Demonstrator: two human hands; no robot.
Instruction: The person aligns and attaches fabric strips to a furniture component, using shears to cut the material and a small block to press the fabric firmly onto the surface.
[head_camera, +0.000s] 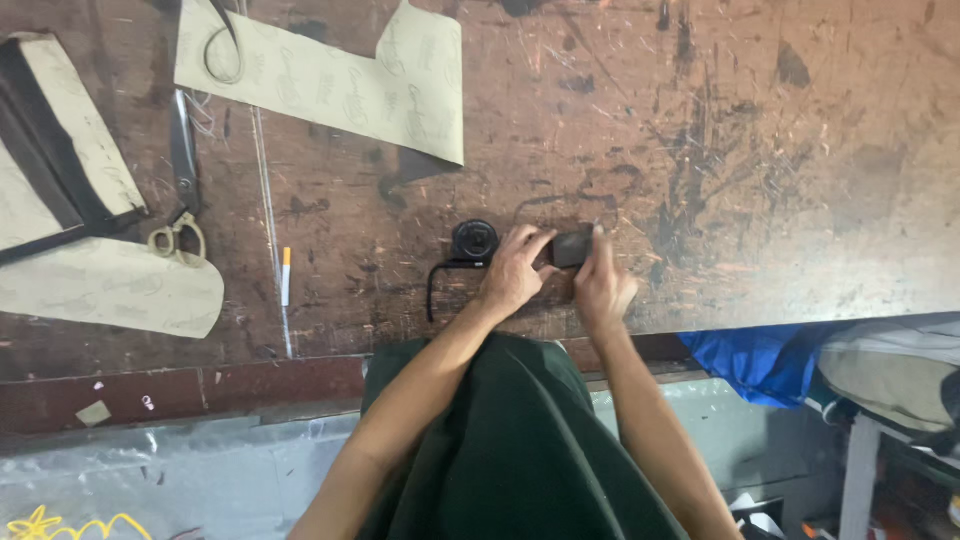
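Both hands meet at the near edge of a scarred brown worktable (760, 180). My left hand (512, 275) and my right hand (602, 285) together pinch a small dark rectangular piece (571, 246) just above the tabletop. Right beside my left hand lies a round black roll (475, 240) with a black strap (437, 285) trailing from it toward the table edge. My forearms reach up over a dark green garment (510, 450) at my lap.
Cream patterned cut sheets lie at the top (330, 80) and left (100, 290). A cream-and-black panel (55, 140), scissors (182, 170), a long clear ruler (270, 220) and a white-and-orange marker (285, 276) sit left. Blue cloth (770, 360) hangs lower right.
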